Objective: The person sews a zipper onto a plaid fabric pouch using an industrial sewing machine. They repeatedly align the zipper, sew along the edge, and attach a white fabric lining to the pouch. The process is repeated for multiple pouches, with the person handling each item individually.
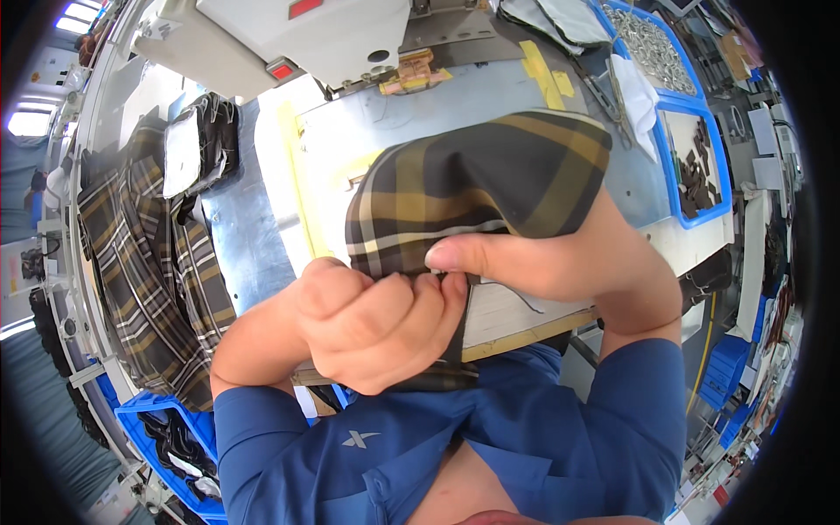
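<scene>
A piece of dark plaid cloth with olive and pale stripes [472, 175] lies bunched on the machine's work plate [324, 131] and hangs over the front edge. My left hand [376, 324] is closed on the cloth at its near part, fingers curled with the tips pressed into it. My right hand [542, 258] grips the cloth from the right, thumb lying along its near fold and the other fingers hidden under it; the thumb tip sits just above my left hand's fingertips.
A white machine head [341, 35] stands at the back. Plaid garments [149, 271] and a stack of cut pieces [201, 144] lie at left, above a blue bin [131, 416]. At right are two blue trays, one with metal parts [647, 48], one with dark pieces [691, 157], and a white cloth [634, 105].
</scene>
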Available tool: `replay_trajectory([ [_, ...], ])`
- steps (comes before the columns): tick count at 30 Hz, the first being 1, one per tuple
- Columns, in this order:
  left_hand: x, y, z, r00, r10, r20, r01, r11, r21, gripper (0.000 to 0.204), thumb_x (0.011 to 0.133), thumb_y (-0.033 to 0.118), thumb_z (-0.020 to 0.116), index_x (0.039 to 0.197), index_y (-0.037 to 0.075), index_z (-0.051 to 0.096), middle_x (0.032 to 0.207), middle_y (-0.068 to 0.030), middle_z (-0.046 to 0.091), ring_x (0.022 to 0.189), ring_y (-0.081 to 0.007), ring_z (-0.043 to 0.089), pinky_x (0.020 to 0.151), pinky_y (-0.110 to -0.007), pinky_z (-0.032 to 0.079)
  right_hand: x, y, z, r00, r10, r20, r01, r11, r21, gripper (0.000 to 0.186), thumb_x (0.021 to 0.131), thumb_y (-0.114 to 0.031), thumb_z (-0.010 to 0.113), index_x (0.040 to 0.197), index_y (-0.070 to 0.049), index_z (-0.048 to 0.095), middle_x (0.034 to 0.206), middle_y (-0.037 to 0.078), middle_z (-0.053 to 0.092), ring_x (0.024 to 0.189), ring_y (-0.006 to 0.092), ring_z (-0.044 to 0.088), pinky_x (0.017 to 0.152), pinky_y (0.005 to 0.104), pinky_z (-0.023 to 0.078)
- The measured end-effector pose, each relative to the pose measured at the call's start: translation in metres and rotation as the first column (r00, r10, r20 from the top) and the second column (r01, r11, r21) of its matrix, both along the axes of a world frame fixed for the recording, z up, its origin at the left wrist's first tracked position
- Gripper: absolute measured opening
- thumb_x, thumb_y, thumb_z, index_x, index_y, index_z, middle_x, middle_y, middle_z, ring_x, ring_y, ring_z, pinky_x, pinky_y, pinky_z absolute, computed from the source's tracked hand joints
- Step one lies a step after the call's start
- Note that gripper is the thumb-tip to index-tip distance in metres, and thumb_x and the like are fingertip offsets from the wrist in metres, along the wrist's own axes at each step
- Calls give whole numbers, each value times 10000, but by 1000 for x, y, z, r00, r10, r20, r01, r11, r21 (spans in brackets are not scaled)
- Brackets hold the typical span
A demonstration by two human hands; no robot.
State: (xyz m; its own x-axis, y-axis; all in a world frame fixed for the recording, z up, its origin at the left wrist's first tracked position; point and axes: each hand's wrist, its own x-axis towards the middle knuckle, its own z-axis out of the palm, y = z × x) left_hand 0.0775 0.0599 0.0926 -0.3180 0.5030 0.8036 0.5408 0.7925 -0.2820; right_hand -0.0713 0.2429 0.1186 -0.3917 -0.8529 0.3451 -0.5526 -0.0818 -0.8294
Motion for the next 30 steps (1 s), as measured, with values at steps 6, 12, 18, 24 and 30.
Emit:
replay_trajectory([
  [6, 16, -3, -6, 1000, 0, 12, 1, 996, -94, 316, 677, -1, 835, 955, 148, 831, 927, 38, 643, 889, -153, 591, 735, -308, 437, 1, -6, 5, 999, 51, -12, -50, 997, 62, 331, 870, -179, 865, 1137, -32, 738, 1010, 138, 740, 910, 319, 691, 802, 424, 539],
  [12, 1, -6, -2, 995, -65, -71, 62, 997, -50, 115, 697, 11, 778, 774, 94, 757, 824, 17, 649, 812, -157, 676, 738, -294, 440, 2, -12, -6, 969, 74, 236, -82, 996, 25, 306, 889, -144, 857, 1147, -33, 734, 1047, 116, 756, 930, 281, 696, 844, 404, 553],
  [18, 5, -9, 10, 989, -30, 142, 13, 992, 122, 175, 727, -112, 809, 738, 32, 710, 825, -48, 640, 789, -239, 741, 697, -331, 524, 4, -12, 13, 772, -56, 633, 15, 997, 70, 783, 851, -69, 867, 1532, -27, 484, 1136, 111, 763, 1039, 183, 726, 931, 332, 561],
  [24, 3, -18, 20, 987, -28, 158, -4, 980, 199, 161, 762, -145, 800, 814, -20, 714, 819, -67, 612, 816, -288, 778, 634, -372, 553, 5, -1, 16, 880, -14, 475, 33, 999, -32, 781, 768, 16, 838, 1497, -27, 561, 1025, 96, 788, 939, 163, 745, 858, 288, 568],
  [30, 15, -12, 30, 955, -85, 285, 8, 965, 263, 179, 780, -132, 813, 836, -3, 701, 831, -62, 601, 826, -279, 780, 657, -373, 563, 9, 2, 22, 943, -132, -306, 149, 988, 32, 302, 696, 58, 820, 959, -88, 788, 969, 115, 741, 841, 264, 721, 773, 332, 559],
])
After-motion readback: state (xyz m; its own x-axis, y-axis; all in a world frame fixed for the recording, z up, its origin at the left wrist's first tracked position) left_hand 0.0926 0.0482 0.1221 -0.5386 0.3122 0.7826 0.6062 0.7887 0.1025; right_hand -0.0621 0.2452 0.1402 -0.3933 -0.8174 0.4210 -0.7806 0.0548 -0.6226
